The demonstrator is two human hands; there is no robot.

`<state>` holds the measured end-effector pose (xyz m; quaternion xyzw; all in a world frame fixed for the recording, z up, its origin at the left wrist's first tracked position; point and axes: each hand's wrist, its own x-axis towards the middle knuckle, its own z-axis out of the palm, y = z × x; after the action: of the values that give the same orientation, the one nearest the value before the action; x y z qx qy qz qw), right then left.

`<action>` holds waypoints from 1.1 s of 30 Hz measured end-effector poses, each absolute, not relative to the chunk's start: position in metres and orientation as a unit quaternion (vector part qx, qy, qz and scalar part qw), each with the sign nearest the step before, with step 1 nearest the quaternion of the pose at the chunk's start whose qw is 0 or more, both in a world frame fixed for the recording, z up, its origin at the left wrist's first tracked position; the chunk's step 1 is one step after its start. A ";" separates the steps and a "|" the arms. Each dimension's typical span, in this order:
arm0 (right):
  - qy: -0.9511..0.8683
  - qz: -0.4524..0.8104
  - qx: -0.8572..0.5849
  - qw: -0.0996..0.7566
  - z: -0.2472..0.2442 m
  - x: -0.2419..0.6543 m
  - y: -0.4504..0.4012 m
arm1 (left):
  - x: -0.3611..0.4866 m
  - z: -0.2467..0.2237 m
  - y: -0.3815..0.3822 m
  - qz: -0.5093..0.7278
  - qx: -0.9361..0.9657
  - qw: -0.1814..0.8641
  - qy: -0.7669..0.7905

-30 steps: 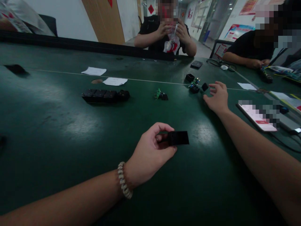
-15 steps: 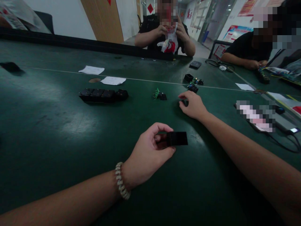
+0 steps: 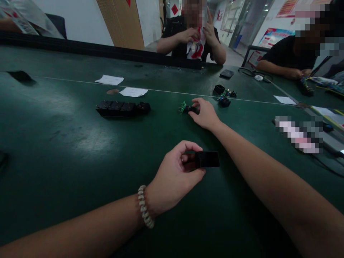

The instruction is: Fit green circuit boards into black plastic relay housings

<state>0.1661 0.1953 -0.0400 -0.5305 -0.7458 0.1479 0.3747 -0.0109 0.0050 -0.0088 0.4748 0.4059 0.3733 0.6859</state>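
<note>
My left hand (image 3: 176,177), with a beaded bracelet at the wrist, grips a small black box (image 3: 208,159) between thumb and fingers. The box is held above the green table, its dark face turned to the right. Farther out, my right hand (image 3: 205,114) has its thumb and fingers around the black end of a small green circuit board (image 3: 183,107). The board stands on edge at the left of that hand; its black part is partly hidden by the fingers.
To the left lies a row of black boxes (image 3: 122,108). Behind my right hand are an open black box (image 3: 219,89) and small electronic parts (image 3: 224,101). Papers (image 3: 133,92) lie near the table seam. A phone (image 3: 297,136) is at right. Two people sit across the table.
My right hand has moved left to the circuit board and closed around its black end. My left hand still holds the black box. The view has shifted slightly.
</note>
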 end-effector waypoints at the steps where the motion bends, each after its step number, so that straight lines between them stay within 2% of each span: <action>1: -0.737 0.154 -0.533 0.386 -0.040 0.169 0.193 | -0.011 -0.009 0.005 0.373 0.473 0.688 0.405; 7: -0.686 0.218 -0.519 0.461 -0.037 0.186 0.158 | -0.012 -0.007 0.006 0.367 0.474 0.682 0.419; 16: -0.614 0.392 -0.420 0.541 -0.015 0.198 0.029 | -0.009 -0.007 0.005 0.394 0.473 0.674 0.407; 21: -0.648 0.336 -0.417 0.541 -0.014 0.206 -0.006 | -0.008 -0.010 0.006 0.390 0.474 0.679 0.403; 33: -0.771 0.182 -0.333 0.512 -0.012 0.214 -0.004 | -0.007 -0.011 0.007 0.406 0.467 0.679 0.394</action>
<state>0.2138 -0.0039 -0.0123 -0.3329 -0.7707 0.1822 0.5119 -0.0067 0.0074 -0.0112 0.4675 0.3944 0.4062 0.6789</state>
